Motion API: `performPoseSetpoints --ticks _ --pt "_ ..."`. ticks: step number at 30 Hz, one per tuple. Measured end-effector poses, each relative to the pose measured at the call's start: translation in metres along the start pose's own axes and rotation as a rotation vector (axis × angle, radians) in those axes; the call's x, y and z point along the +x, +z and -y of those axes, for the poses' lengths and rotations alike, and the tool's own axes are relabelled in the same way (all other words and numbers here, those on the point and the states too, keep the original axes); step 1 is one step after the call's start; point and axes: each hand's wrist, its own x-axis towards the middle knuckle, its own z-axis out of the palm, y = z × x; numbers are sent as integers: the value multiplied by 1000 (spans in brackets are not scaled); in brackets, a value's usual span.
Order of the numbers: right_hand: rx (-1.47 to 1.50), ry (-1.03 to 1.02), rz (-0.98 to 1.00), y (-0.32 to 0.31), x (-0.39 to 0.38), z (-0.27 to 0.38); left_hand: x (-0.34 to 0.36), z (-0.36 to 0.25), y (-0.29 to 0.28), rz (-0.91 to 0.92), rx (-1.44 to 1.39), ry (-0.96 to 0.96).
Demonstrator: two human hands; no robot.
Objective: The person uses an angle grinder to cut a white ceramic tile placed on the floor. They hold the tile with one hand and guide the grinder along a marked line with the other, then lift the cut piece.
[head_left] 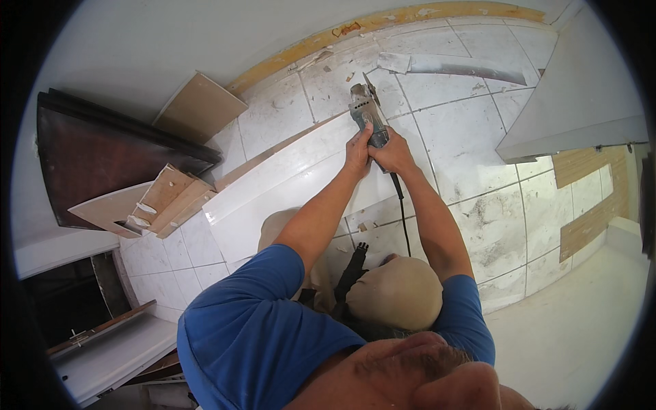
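Note:
A grey corded power tool with a thin disc (364, 102), apparently an angle grinder, is in both my hands near the upper middle. My left hand (358, 149) is closed on its body, with the thumb along the top. My right hand (393, 152) is closed on the rear of the body, just beside the left, and the black cord runs down from there. The tool is over the far part of a long white panel (287, 184) lying on the floor; whether the disc touches anything, I cannot tell. My knee (393, 290) is bent below.
White floor tiles (478, 205) carry dust and scraps. Loose boards (174, 201) and a dark red panel (102, 157) lean at left, near a dark opening (61, 301). A long strip (465, 70) lies behind; a white panel (581, 89) and wood-look pieces (577, 167) are at right.

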Motion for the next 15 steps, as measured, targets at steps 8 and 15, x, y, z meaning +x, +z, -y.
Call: performPoseSetpoints --ticks 8,15 --pt "10 6 4 -1 -2 4 -1 -1 -3 24 9 -1" --pt "-1 16 14 -2 -4 9 0 -1 -3 -3 13 1"
